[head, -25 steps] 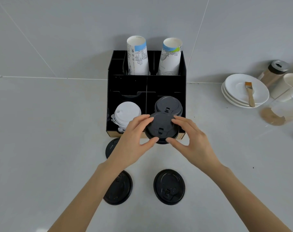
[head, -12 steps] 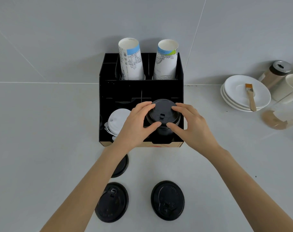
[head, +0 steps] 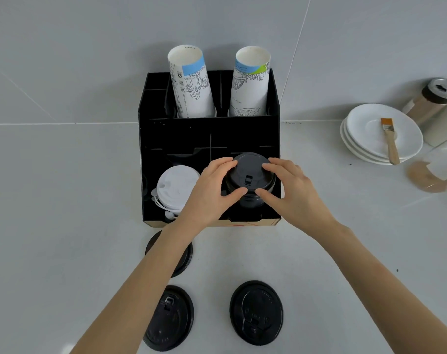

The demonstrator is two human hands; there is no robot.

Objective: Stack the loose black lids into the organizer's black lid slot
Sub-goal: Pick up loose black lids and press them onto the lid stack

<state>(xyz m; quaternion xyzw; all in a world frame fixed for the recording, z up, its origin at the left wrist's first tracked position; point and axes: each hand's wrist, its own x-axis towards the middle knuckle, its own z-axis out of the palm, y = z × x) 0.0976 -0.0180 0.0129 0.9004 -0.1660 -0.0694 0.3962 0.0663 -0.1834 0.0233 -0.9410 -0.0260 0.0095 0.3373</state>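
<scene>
Seating the lid (head: 249,175) squarely was the step in hand: it sat on the black stack in the organizer's (head: 209,134) right front slot, beside the white lids (head: 175,187). The left hand (head: 212,192) and right hand (head: 294,192) each pinched its rim between thumb and fingers. Doing it well probably meant keeping it level, centring it over the stack, then pressing evenly before letting go. Three loose lids (head: 255,312) lay on the counter (head: 64,200) near the organizer's front.
</scene>
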